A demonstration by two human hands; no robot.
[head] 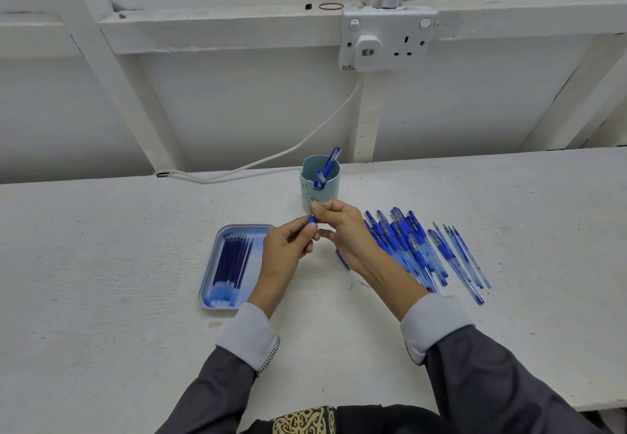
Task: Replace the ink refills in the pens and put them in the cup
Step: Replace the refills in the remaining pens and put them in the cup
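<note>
Bottom centre: two grey sleeves with pale cuffs reach in over the white table (101,280).
Frame centre: both hands meet on one blue pen (311,219), held above the table just in front of the cup.
- Left hand (288,247): fingers curled round the pen, which is mostly hidden.
- Right hand (342,233): thumb and forefinger pinch the pen's exposed upper end.

Left of the hands: blue tray (205,284) flat on the table, with a row of dark blue refills (234,260) lying side by side.
Right of the hands: pile of blue pens (407,247) fanned on the table. Slimmer pieces (468,260) lie at its right edge; cannot tell whether refills or barrels.
Behind the hands: pale green cup (308,196), upright, with two pens (330,162) leaning inside.
Upper frame: wall socket (386,39), white cable (271,158) trailing to the table.
</note>
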